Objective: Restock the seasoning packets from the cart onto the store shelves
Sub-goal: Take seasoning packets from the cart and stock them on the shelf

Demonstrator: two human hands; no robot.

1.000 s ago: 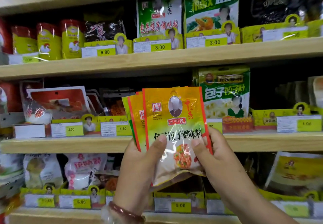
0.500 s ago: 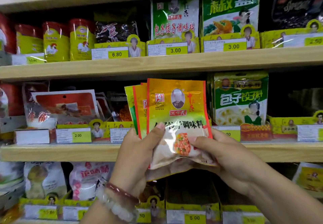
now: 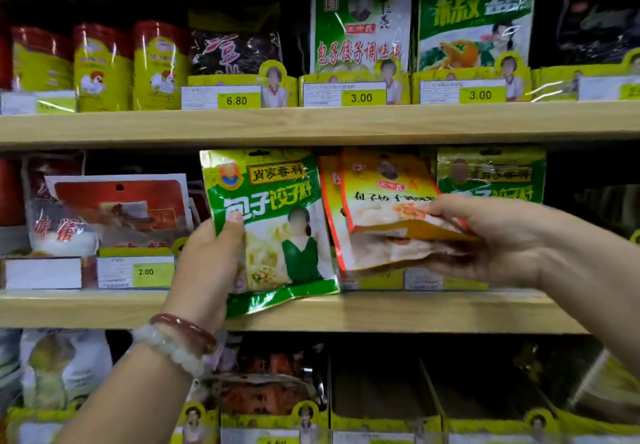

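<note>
My left hand (image 3: 207, 263) grips a green and white seasoning packet (image 3: 273, 229) by its left edge, thumb on its face, in front of the middle shelf (image 3: 381, 310). My right hand (image 3: 491, 235) holds a small stack of yellow and orange seasoning packets (image 3: 377, 208) by their lower right corner, tilted, just right of the green one and over the shelf's front. More green packets of the same kind (image 3: 491, 173) stand on that shelf behind my right hand.
The upper shelf (image 3: 311, 121) carries red and yellow tins (image 3: 100, 66), a dark packet and green packets behind yellow price holders. Red and white packets (image 3: 114, 211) fill the middle shelf's left. The lower shelf has dark slots at right (image 3: 381, 381).
The bundle that both hands held has been split: my left hand now has the green packet and moved left, my right hand carried the yellow packets right toward the shelf. The view shifted left.
</note>
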